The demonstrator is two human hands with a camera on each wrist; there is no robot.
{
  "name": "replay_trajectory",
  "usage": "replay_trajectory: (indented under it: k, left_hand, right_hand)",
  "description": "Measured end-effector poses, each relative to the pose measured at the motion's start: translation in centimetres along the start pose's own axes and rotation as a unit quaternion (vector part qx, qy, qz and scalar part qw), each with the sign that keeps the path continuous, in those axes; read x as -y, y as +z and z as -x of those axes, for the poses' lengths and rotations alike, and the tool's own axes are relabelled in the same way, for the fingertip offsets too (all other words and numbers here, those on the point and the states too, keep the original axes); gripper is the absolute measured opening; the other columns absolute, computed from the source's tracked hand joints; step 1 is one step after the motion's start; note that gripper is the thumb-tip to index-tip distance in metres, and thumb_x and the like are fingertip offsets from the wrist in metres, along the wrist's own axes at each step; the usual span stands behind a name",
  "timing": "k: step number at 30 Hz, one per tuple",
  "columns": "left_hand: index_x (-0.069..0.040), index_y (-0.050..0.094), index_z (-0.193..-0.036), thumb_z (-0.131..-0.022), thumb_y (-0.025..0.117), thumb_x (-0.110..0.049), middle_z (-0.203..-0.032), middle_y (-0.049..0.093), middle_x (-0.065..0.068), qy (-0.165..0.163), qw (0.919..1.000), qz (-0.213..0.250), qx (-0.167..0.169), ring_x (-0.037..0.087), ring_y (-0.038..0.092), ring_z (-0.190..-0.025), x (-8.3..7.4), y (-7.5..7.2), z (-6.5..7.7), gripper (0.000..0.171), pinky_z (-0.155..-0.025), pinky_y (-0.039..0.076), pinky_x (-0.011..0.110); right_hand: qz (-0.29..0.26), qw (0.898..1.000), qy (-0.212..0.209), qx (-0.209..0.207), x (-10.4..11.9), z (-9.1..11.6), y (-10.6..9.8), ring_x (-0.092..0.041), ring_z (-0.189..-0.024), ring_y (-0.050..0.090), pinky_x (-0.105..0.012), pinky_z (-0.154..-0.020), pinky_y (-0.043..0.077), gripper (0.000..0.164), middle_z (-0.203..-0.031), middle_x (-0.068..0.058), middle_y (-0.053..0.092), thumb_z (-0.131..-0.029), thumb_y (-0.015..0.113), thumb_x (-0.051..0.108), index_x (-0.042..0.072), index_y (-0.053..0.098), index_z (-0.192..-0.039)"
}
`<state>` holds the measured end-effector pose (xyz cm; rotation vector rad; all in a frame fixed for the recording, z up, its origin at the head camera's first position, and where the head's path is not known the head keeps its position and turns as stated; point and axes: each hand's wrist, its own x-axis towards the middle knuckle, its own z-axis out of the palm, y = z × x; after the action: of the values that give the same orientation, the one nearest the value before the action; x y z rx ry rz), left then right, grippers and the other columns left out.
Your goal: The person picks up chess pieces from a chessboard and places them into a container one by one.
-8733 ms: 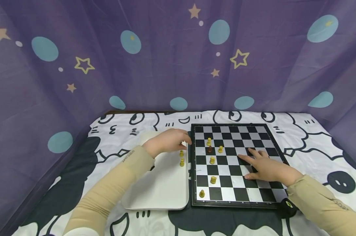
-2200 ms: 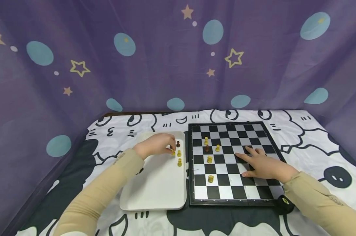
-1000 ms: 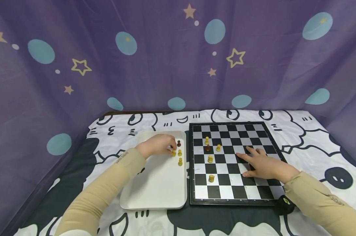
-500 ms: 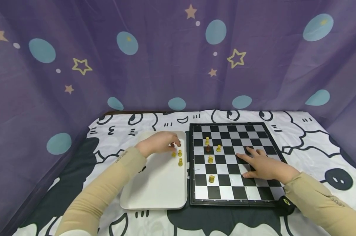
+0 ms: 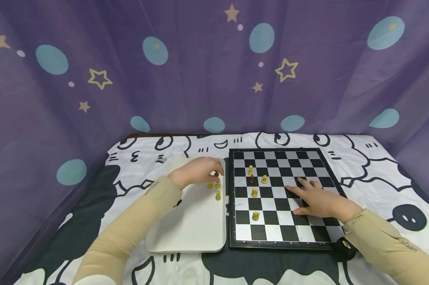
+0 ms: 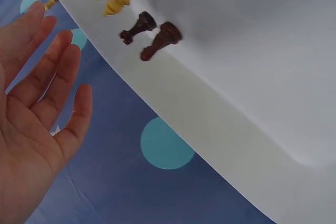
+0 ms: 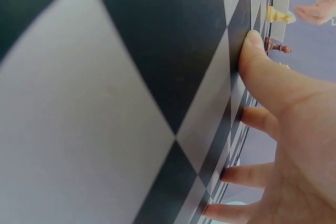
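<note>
My left hand [image 5: 196, 171] hovers over the far right part of a white tray [image 5: 184, 235], fingers loosely bent. In the left wrist view that palm holds nothing, and two dark brown chess pieces [image 6: 161, 40] stand in the tray beside yellow ones. Yellow chess pieces [image 5: 218, 195] sit below the hand in the head view; a brown one [image 5: 216, 174] is partly covered by its fingers. My right hand [image 5: 321, 202] rests spread on the chessboard [image 5: 292, 244], fingertips touching the squares. On the board's left side are a brown piece [image 5: 251, 179] and several yellow pieces [image 5: 254, 192].
Tray and board lie side by side, a narrow gap between them, on a black-and-white cartoon cloth [image 5: 342, 146]. A purple curtain [image 5: 207, 79] hangs behind the table. The standing pieces are small and close together.
The yellow piece at the board's near left corner has gone from there. My left hand has let go of a yellow piece in the tray and shifted right toward the board. My right hand stays put.
</note>
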<state>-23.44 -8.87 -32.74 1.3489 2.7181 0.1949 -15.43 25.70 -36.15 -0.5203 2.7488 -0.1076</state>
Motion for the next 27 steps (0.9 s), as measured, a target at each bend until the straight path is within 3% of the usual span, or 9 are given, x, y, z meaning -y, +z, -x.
replay_trajectory:
  k: [16,20,27]
  left_hand:
    - [-0.008,0.07,-0.107,-0.088,0.067,-0.019,-0.107,0.066,0.004,0.01,0.9999,-0.004,0.005,0.019,0.062,-0.1,-2.1,-0.9,-3.4,0.022,-0.092,0.048,0.03]
    - [-0.008,0.07,-0.109,-0.088,0.068,-0.018,-0.109,0.065,0.006,0.001,1.0,0.003,0.008,0.022,0.062,-0.099,-2.5,-1.2,-4.5,0.023,-0.089,0.049,0.03]
    - [-0.011,0.066,-0.117,-0.088,0.068,-0.02,-0.116,0.064,0.002,-0.011,0.9998,-0.013,0.012,0.015,0.059,-0.107,-3.1,-1.5,-6.5,0.031,-0.094,0.047,0.028]
  right_hand:
    - [-0.009,1.0,-0.007,-0.009,0.0,0.0,0.4,-0.06,-0.124,0.029,-0.068,-0.084,0.042,0.08,-0.145,-0.034,0.026,-0.078,0.064,0.058,0.016,0.042,-0.142]
    - [-0.009,1.0,-0.01,-0.008,-0.1,0.0,0.4,-0.06,-0.124,0.029,-0.068,-0.084,0.042,0.08,-0.145,-0.035,0.026,-0.078,0.064,0.058,0.016,0.041,-0.142]
    - [-0.008,1.0,-0.011,-0.008,0.0,0.1,0.1,-0.06,-0.125,0.029,-0.068,-0.084,0.042,0.08,-0.145,-0.035,0.025,-0.078,0.062,0.059,0.015,0.041,-0.142]
